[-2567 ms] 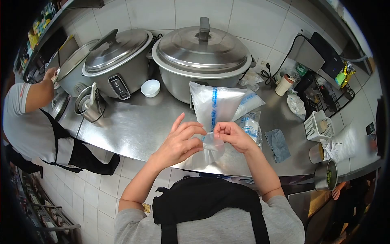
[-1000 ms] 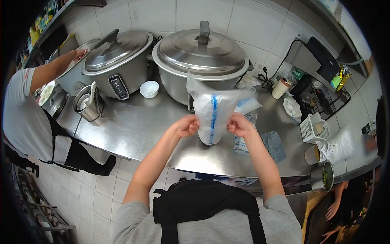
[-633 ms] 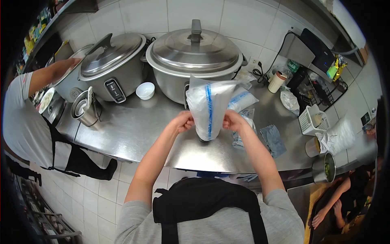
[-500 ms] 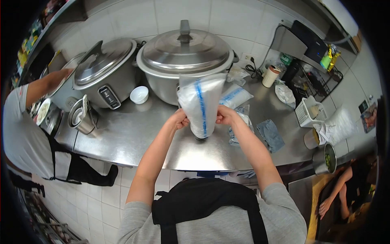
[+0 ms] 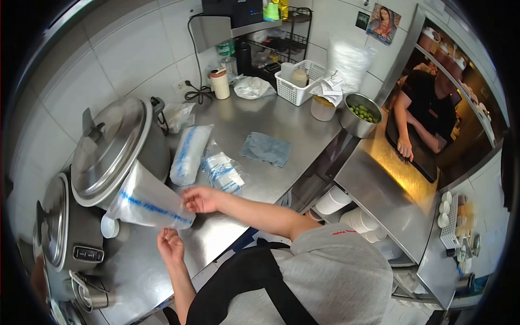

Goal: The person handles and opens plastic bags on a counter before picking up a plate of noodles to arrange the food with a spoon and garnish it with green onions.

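Left hand and right hand curl partway, grip unclear; plastic bag near counter edge seems light, slippery: pinch sides.

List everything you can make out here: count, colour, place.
printed bag: one, translucent with blue print, at the hands
lying bag: one, white and blue, on counter
clear pack: one, blue print, beside lying bag
cookers: at least two, grey, left
small bowl: one, white, by the cookers
cloth: one, blue-grey, on counter
counter: one, steel-grey, centre
jar: one, cream and brown, near wall
basket: one, white, back of counter
pot: one, silver, counter's right end
machine: one, black, top
picture: one, multicoloured, upper right wall
other person: one, black top, upper right
stacked containers: several, white, lower right shelf
apron: one, black, bottom centre
left hand: one, bare, bag's lower edge, contact unclear
right hand: one, bare, bag's right end, contact unclear
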Tool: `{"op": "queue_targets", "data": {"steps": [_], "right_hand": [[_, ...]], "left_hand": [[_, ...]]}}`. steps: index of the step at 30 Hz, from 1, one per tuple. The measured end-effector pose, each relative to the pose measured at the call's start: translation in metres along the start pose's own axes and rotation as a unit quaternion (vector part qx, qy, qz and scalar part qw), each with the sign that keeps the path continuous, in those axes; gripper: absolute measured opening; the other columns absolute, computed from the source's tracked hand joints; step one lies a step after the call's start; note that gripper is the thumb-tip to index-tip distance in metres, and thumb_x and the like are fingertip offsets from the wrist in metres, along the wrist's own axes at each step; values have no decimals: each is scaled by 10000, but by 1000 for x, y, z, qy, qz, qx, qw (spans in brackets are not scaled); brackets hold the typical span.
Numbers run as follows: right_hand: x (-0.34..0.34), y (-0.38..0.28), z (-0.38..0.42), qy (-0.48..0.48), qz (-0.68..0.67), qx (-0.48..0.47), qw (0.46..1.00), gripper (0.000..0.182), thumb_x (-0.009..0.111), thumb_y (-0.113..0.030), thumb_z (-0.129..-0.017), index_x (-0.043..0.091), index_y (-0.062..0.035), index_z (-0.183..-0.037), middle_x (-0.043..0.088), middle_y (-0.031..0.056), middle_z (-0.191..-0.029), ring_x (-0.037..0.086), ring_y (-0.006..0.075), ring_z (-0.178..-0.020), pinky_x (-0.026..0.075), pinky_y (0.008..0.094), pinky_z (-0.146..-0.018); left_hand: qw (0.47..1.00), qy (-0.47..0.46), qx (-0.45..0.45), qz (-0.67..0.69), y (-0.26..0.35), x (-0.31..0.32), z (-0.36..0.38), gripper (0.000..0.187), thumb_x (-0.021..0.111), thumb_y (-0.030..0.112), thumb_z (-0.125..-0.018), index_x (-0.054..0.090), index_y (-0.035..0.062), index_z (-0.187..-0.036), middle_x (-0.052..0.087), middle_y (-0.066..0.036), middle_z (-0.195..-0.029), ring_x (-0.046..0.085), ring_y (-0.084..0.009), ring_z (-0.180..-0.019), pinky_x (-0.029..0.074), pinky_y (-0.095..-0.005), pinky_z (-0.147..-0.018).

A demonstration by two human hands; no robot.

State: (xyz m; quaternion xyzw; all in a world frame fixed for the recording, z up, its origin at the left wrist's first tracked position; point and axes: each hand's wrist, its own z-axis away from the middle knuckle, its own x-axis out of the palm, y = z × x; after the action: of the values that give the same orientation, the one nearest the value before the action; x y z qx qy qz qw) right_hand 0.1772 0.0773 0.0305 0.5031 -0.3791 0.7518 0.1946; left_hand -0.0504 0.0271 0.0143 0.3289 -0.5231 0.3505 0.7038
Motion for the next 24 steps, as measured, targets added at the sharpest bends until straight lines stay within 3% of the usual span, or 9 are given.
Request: {"op": "queue_targets", "data": {"steps": [2,6,7,9,11,17,21,24], "right_hand": [[-5,17,9,-67,-29,-18,997,191,537,-40,-811,457,-80,-980,605,85,-808,620,202,-737,512,322,-679],[-11,34,19,-106,-13,-41,994,244,594,-49,-782,446,-63,-975,591,85,-798,608,213,-756,496,321,-701],[-14,34,22,-109,-15,-31,993,244,594,-49,-782,446,-63,-975,591,85,-798,608,213,-756,496,321,-701],[-25,33,20,-71,111,-75,988,233,603,-48,-772,451,-47,-948,573,89,-757,595,209,-724,487,314,-673],[-35,33,18,-32,149,-88,984,214,609,-39,-760,455,-37,-910,558,94,-747,580,204,-703,479,302,-654],[-32,39,16,-18,133,-96,986,188,597,-15,-761,465,-51,-891,580,97,-781,570,176,-705,477,262,-651],[-13,41,28,-25,50,-75,996,219,612,-17,-754,461,-68,-903,581,94,-790,546,153,-724,441,238,-668],[-13,46,28,-28,108,-84,990,240,620,-1,-744,456,-69,-905,582,90,-807,543,149,-724,435,237,-664]], "left_hand": [[994,-29,105,21,-29,5,8,85,490,26,-801,534,18,-874,557,-43,-782,494,-102,-652,412,-178,-519],[989,-18,144,14,-50,3,10,107,534,-35,-759,518,46,-827,544,-37,-768,499,-117,-657,430,-229,-608],[988,-14,154,14,-49,-1,9,107,534,-35,-759,518,46,-827,544,-37,-768,499,-117,-657,430,-229,-608],[969,-35,163,-184,-41,-25,5,154,539,-51,-761,469,86,-778,497,-16,-713,474,-107,-625,404,-220,-568],[953,31,153,-259,-37,-29,6,212,546,-57,-764,420,113,-760,449,1,-678,441,-96,-586,368,-218,-517],[924,42,202,-321,-38,-13,7,215,545,-42,-770,399,115,-752,433,19,-676,430,-70,-557,326,-177,-457],[954,95,171,-228,-53,10,20,206,552,-17,-778,402,122,-748,479,13,-707,432,-49,-561,322,-158,-439],[940,93,189,-268,-59,6,20,200,557,-14,-776,410,120,-754,514,7,-720,443,-49,-559,330,-150,-435]]}}
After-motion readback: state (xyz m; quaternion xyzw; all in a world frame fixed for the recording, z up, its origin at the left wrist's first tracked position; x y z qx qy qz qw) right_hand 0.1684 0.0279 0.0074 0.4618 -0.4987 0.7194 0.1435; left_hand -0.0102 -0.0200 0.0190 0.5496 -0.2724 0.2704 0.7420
